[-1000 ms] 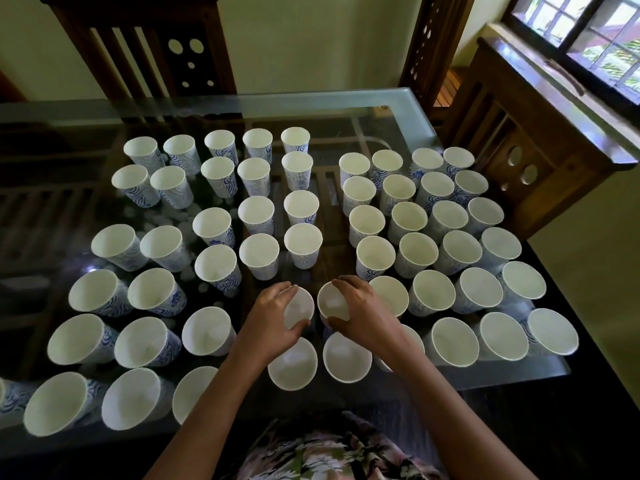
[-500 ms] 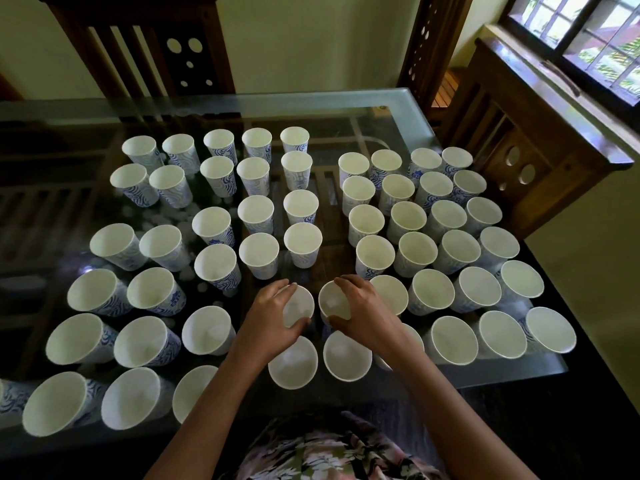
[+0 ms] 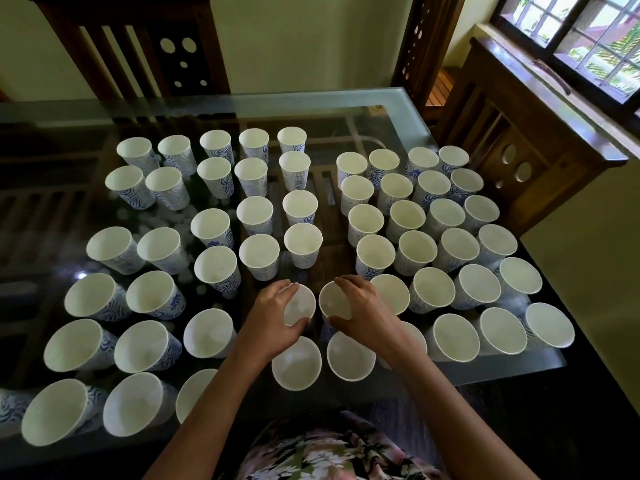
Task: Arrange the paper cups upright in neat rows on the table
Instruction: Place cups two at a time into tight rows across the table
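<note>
Paper crushes easily: left hand (image 3: 273, 318) curls round one paper cup (image 3: 300, 306), right hand (image 3: 365, 311) round the neighbour cup (image 3: 333, 301); grip rims lightly.

Narrow bare lane (image 3: 330, 202) between packed paper cups (image 3: 375, 255).

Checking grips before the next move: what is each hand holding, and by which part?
The left hand grips one paper cup round its rim; the right hand grips the neighbouring cup the same way.
</note>
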The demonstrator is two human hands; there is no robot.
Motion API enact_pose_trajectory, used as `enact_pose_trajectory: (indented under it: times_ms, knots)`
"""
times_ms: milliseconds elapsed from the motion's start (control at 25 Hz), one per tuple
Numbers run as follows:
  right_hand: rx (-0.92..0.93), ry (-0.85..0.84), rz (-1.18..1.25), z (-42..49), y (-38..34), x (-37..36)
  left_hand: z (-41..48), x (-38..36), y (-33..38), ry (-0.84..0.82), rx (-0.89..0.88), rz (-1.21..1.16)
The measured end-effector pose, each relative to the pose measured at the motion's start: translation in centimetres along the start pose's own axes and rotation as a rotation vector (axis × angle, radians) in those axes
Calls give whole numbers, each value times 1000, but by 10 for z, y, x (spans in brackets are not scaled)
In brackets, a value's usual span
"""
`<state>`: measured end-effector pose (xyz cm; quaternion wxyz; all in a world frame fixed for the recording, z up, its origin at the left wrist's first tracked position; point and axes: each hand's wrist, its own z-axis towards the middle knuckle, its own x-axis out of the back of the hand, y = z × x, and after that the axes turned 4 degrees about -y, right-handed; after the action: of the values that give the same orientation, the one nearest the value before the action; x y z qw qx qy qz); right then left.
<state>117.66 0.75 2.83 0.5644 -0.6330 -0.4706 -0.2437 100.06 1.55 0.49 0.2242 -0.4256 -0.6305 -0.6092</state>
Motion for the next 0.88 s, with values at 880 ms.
enact_pose_trajectory:
  times_ms: [880]
  knots:
    - [60, 30, 56, 85, -20, 16, 60, 46, -33, 99, 76, 12]
